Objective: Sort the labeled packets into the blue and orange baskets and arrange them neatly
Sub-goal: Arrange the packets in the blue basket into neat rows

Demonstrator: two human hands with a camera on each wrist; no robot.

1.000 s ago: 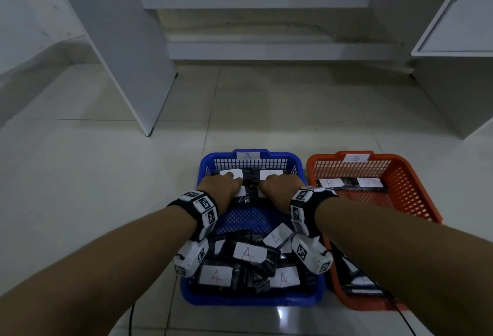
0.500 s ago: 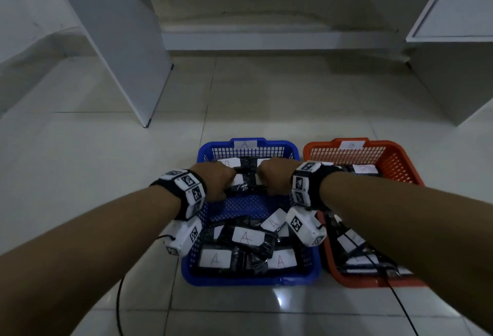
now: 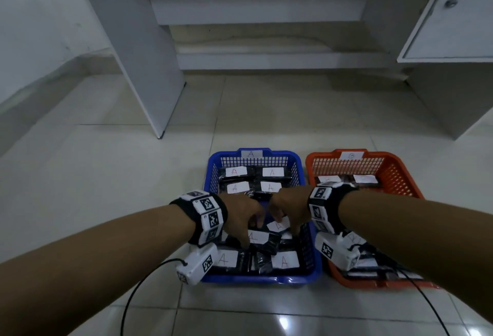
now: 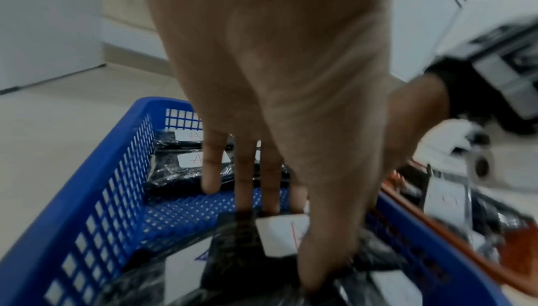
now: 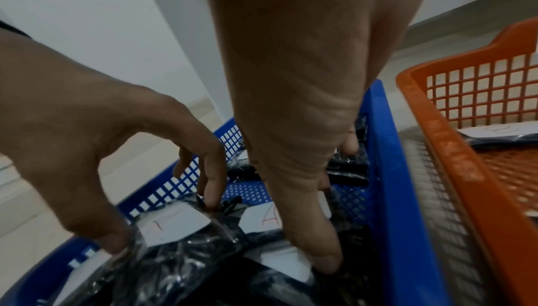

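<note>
While loose packets (image 3: 262, 253) lie jumbled at the near end of the blue basket (image 3: 312, 274), a person's left hand (image 3: 241, 215) and right hand (image 3: 289, 209) reach down into the heap side by side. The left grip closes on a black packet with a white "A" label (image 5: 174, 223), thumb on its near edge and fingertips (image 5: 211, 198) on the far edge; the right grip pinches the neighbouring labelled packet (image 5: 270, 219) the same way, thumb low and fingers beyond. The packets look like soft, crinkly plastic bags, probably light and slippery, so a hold across opposite edges, clear of the paper label, seems safest; they will likely sag if lifted by one corner. Beyond the hands, bare blue mesh separates the heap from four packets (image 3: 252, 179) already laid in two tidy rows against the far wall. Just to the right, the orange basket (image 3: 400, 173), tagged "B", holds its own packets (image 3: 365, 179) near and far. Both baskets sit on the tiled floor (image 3: 106, 175), with white cabinets (image 3: 453, 29) behind.
</note>
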